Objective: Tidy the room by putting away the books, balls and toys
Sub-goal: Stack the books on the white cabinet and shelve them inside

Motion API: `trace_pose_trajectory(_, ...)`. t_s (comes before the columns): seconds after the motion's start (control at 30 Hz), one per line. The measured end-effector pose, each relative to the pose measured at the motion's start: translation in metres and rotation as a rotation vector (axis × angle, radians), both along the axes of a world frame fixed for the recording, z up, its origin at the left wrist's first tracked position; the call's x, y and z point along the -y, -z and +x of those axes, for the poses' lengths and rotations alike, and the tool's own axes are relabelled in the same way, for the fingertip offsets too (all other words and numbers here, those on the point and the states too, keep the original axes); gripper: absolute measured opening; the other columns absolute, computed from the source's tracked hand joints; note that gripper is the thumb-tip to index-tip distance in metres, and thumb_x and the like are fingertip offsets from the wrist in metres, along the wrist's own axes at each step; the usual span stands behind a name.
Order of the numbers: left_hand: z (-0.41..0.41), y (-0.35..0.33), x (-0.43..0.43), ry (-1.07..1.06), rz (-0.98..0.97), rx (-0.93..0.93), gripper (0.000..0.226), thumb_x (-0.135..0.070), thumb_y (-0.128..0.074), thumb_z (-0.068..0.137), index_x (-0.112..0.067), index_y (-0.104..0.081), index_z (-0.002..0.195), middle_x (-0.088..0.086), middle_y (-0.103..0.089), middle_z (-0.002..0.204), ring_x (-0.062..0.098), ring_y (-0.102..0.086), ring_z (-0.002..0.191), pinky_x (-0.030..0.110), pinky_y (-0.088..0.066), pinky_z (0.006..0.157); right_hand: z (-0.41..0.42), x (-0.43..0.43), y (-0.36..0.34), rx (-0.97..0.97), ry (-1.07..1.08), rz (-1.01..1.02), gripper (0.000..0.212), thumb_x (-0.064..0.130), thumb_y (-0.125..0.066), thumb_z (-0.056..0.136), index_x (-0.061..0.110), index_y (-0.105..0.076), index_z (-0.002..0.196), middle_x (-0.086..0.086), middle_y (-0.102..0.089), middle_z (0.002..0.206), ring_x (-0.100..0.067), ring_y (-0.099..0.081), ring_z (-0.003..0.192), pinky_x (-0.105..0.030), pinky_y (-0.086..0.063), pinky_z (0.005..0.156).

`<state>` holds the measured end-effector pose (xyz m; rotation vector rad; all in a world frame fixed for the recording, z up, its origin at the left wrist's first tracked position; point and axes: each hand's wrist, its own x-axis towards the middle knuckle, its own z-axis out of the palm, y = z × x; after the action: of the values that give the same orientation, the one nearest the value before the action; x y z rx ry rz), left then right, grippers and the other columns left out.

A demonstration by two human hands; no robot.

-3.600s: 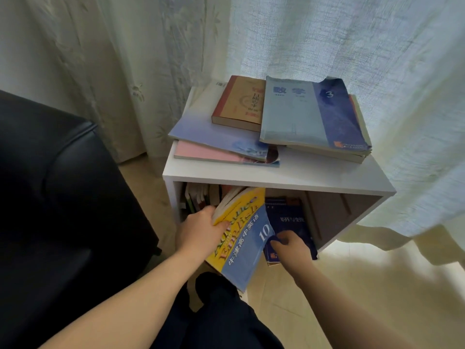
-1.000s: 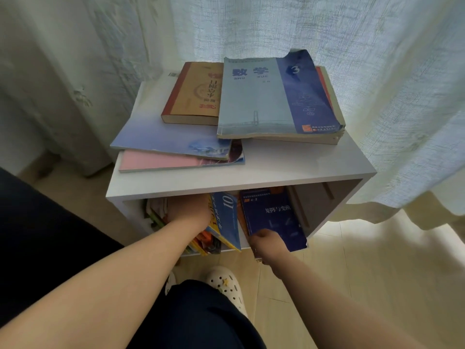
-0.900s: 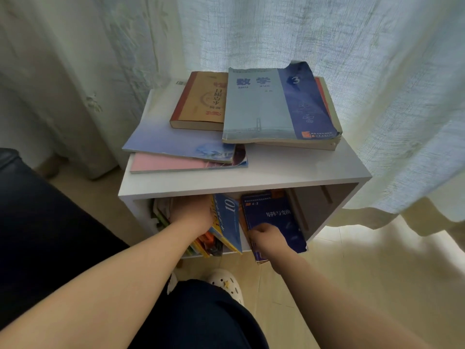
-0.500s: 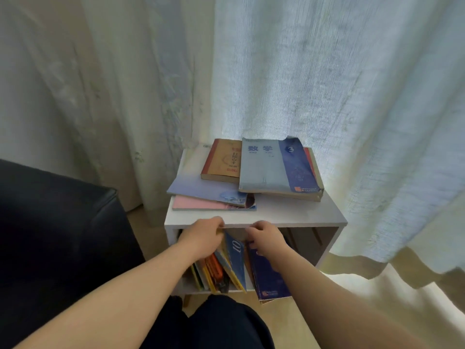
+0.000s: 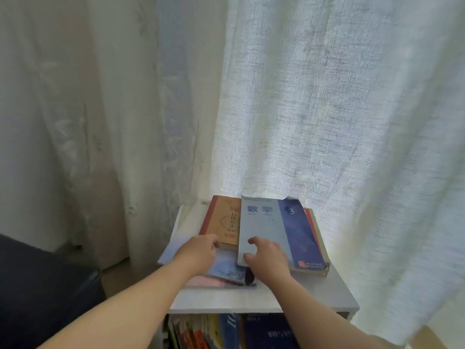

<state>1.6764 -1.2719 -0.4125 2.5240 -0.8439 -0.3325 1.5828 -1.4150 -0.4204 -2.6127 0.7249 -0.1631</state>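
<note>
A blue-grey maths book [image 5: 266, 222] lies on top of a pile on the white cabinet [image 5: 226, 302], with a red-edged book [image 5: 311, 220] under it. To its left is an orange-brown book [image 5: 224, 222], which rests on a thin pale-blue book [image 5: 226, 267] and a pink one [image 5: 208, 282]. My left hand [image 5: 198, 253] touches the near edge of the orange-brown book, fingers bent. My right hand [image 5: 268, 256] rests with spread fingers over the near left corner of the maths book. Several books [image 5: 214, 331] stand in the shelf below, beside a dark blue one [image 5: 269, 332].
White curtains [image 5: 327, 122] hang right behind and to the right of the cabinet. A black sofa [image 5: 37, 298] stands to the left, close to the cabinet's side. A strip of floor [image 5: 115, 270] shows between them.
Both hands have left the books in the shelf and risen to the pile on the cabinet top. The view has tilted upward, so the shelf opening sits at the bottom edge.
</note>
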Motion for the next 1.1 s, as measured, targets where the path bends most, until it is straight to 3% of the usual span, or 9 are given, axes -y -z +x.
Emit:
trace_pose_trajectory(0.13,0.028,0.024,0.023,0.013,0.057,-0.001,0.043,-0.023,-0.044,0.094,-0.020,-0.041,0.137,0.002,-0.038,0.144,0.020,-0.039,0.130,0.034,-0.035,0.106,0.013,0.019,0.028,-0.311,-0.071,-0.156,0.077,0.057,-0.054,0.080,0.036,-0.017,0.144,-0.003,-0.008,0.157,-0.035,-0.004,0.143,-0.047,-0.009,0.115)
trace_pose_trajectory(0.27,0.040,0.046,0.046,-0.033,0.252,0.180,0.061,-0.047,-0.038,0.095,-0.030,-0.014,0.149,-0.005,-0.005,0.158,0.021,-0.002,0.146,0.051,-0.007,0.115,0.028,0.036,0.034,-0.263,-0.098,-0.374,0.070,0.056,-0.047,0.084,0.034,-0.018,0.144,-0.004,-0.018,0.154,-0.037,-0.017,0.138,-0.047,-0.021,0.108)
trace_pose_trajectory(0.47,0.063,0.048,0.060,-0.053,0.253,0.319,0.044,-0.054,-0.033,0.094,-0.027,-0.048,0.126,-0.004,-0.045,0.134,0.021,-0.042,0.124,0.038,-0.029,0.106,0.040,0.046,0.029,-0.123,-0.085,-0.429,0.050,0.025,-0.038,0.090,0.026,-0.028,0.138,0.000,-0.047,0.130,-0.027,-0.046,0.111,-0.035,-0.041,0.088)
trace_pose_trajectory(0.57,0.068,0.046,0.058,0.017,0.236,0.189,0.041,-0.043,-0.030,0.099,-0.024,-0.046,0.132,-0.001,-0.043,0.138,0.022,-0.041,0.126,0.033,-0.032,0.104,0.036,0.048,0.027,-0.014,-0.025,-0.345,0.051,0.020,-0.038,0.091,0.029,-0.028,0.140,0.006,-0.051,0.129,-0.023,-0.048,0.113,-0.030,-0.040,0.086)
trace_pose_trajectory(0.73,0.070,0.053,0.046,0.103,0.197,0.027,0.044,-0.034,-0.024,0.103,-0.028,-0.028,0.147,-0.009,-0.024,0.153,0.022,-0.016,0.143,0.040,-0.021,0.114,0.028,0.044,0.018,0.007,0.023,-0.137,0.049,0.028,-0.039,0.094,0.042,-0.031,0.140,0.000,-0.056,0.127,-0.025,-0.054,0.114,-0.031,-0.042,0.086)
trace_pose_trajectory(0.77,0.067,0.049,0.047,0.072,0.094,-0.087,0.043,-0.032,-0.024,0.104,-0.027,-0.030,0.146,-0.011,-0.024,0.152,0.020,-0.015,0.144,0.040,-0.018,0.116,0.028,0.043,0.015,-0.011,0.004,-0.087,0.047,0.031,-0.039,0.095,0.044,-0.031,0.140,-0.001,-0.056,0.129,-0.025,-0.053,0.116,-0.031,-0.042,0.087)
trace_pose_trajectory(0.87,0.038,0.031,0.060,-0.174,-0.626,-0.600,0.043,-0.034,-0.038,0.099,-0.012,-0.048,0.134,0.001,-0.046,0.140,0.019,-0.039,0.133,0.033,-0.023,0.115,0.024,0.036,0.010,0.046,-0.098,0.177,0.035,0.042,-0.041,0.096,0.049,-0.045,0.130,0.005,-0.060,0.126,-0.020,-0.054,0.116,-0.029,-0.040,0.089)
trace_pose_trajectory(0.97,0.025,0.017,0.068,-0.467,-0.885,-0.834,0.032,-0.038,-0.053,0.093,-0.013,-0.060,0.110,0.009,-0.065,0.105,0.025,-0.059,0.103,0.033,-0.043,0.097,0.018,0.015,0.012,0.111,-0.223,0.369,0.030,0.039,-0.048,0.093,0.045,-0.054,0.122,0.008,-0.065,0.117,-0.012,-0.058,0.111,-0.026,-0.043,0.091)
trace_pose_trajectory(1.1,0.035,0.017,0.049,-0.587,-0.724,-0.993,0.014,-0.009,-0.049,0.094,-0.001,-0.060,0.098,0.016,-0.062,0.078,0.027,-0.056,0.066,0.028,-0.049,0.048,0.013,0.007,0.017,0.004,-0.422,0.404,0.058,0.034,-0.069,0.083,0.037,-0.046,0.136,0.013,-0.048,0.137,0.004,-0.040,0.122,-0.014,-0.030,0.105)
